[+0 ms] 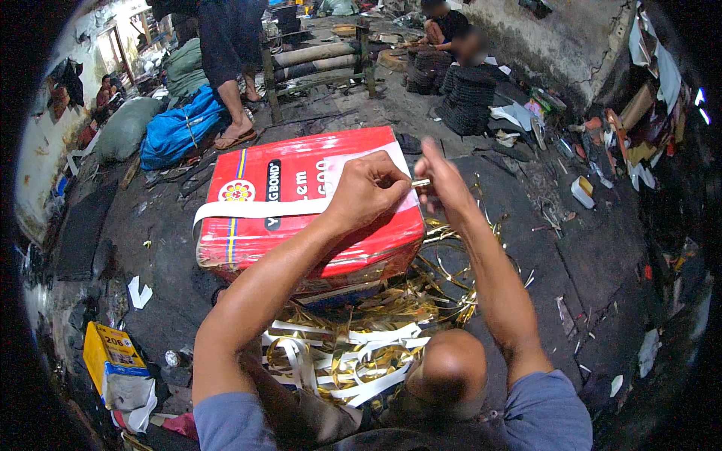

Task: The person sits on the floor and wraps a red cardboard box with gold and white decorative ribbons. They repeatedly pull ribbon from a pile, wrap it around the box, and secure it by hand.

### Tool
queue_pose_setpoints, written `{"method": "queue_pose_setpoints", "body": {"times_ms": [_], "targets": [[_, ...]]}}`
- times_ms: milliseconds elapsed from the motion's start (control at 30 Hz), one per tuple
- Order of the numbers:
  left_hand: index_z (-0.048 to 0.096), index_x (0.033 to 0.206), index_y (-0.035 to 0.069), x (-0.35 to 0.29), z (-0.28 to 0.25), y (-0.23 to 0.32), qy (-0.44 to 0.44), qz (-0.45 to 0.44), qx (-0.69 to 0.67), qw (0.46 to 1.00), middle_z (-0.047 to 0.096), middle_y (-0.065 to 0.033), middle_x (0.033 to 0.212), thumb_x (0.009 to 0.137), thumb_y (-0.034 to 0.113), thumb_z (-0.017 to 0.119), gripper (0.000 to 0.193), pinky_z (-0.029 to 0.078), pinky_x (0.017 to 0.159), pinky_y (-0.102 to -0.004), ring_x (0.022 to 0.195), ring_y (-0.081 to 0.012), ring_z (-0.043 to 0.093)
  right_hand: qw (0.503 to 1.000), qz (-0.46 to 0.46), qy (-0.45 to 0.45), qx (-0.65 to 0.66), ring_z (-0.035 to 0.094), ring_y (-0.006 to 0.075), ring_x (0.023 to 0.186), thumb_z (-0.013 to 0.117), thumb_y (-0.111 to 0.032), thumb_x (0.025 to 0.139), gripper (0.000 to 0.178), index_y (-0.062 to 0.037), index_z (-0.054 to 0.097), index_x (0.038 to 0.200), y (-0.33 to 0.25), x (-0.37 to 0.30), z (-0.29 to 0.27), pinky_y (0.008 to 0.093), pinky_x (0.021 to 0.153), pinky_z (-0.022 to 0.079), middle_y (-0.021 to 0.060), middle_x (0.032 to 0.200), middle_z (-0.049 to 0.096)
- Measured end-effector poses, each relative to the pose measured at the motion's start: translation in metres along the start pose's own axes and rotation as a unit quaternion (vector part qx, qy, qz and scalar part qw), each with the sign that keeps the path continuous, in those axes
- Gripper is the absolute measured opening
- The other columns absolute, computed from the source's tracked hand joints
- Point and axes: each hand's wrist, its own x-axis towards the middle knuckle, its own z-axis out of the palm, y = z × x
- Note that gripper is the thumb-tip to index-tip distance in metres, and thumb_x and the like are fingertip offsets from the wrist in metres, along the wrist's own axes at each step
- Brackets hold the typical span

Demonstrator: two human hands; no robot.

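A red cardboard box (361, 252) with printed sides stands in front of me. Over its top lies a long white strip (278, 210), looping past the left edge and running toward my left hand (368, 188). That hand is closed, its thumb and fingertips pinching a small shiny piece (420, 183) that sticks out to the right; its exact kind is too small to tell. Close beside the piece is my right hand (444, 184), its fingers blurred by motion. Both hands are above the box's right end, where a pale sheet (392, 154) lies under them.
White and gold strips (368, 357) lie heaped by my legs. At left are a yellow carton (113, 349), a blue bundle (180, 128) and a grey-green sack (129, 129). Dark stacks (466, 98) stand near seated people beyond; another person stands at the back. Scraps litter the floor.
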Motion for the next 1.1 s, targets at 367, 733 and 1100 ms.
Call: {"method": "queue_pose_setpoints", "body": {"times_ms": [367,733,1100], "targets": [[0.075,0.082,-0.001,-0.006,0.0,-0.007,-0.014,-0.043,-0.029,0.999,0.069,-0.0043,0.077,0.086,0.002,0.074,0.005,0.05,0.062,-0.0263,0.07,-0.0086,0.063,0.958,-0.19,0.154,-0.15,0.068,0.0408,0.075,0.056,-0.023,0.098,0.035,0.0047,0.069,0.081,0.058,0.033,0.026,0.0491,0.069,0.049,0.0282,0.085,0.068],[0.079,0.086,0.0,0.002,0.003,-0.004,-0.019,-0.031,0.0,0.999,0.074,-0.0055,0.082,0.084,0.006,0.077,0.006,0.054,0.068,-0.0271,0.076,-0.0101,0.068,0.961,-0.188,0.171,-0.112,0.067,0.0333,0.076,0.057,-0.025,0.103,0.035,0.0052,0.067,0.091,0.203,0.051,0.034,0.0468,0.072,0.048,0.0252,0.083,0.067],[0.079,0.086,0.001,0.002,0.008,-0.005,-0.029,-0.054,-0.044,0.997,0.073,-0.0051,0.084,0.085,0.005,0.078,0.005,0.052,0.066,-0.0259,0.074,-0.0097,0.066,0.979,-0.065,0.188,-0.054,0.065,0.0398,0.074,0.06,-0.022,0.098,0.03,0.0028,0.069,0.086,0.412,0.052,0.028,0.0512,0.069,0.049,0.0231,0.08,0.068]]}}
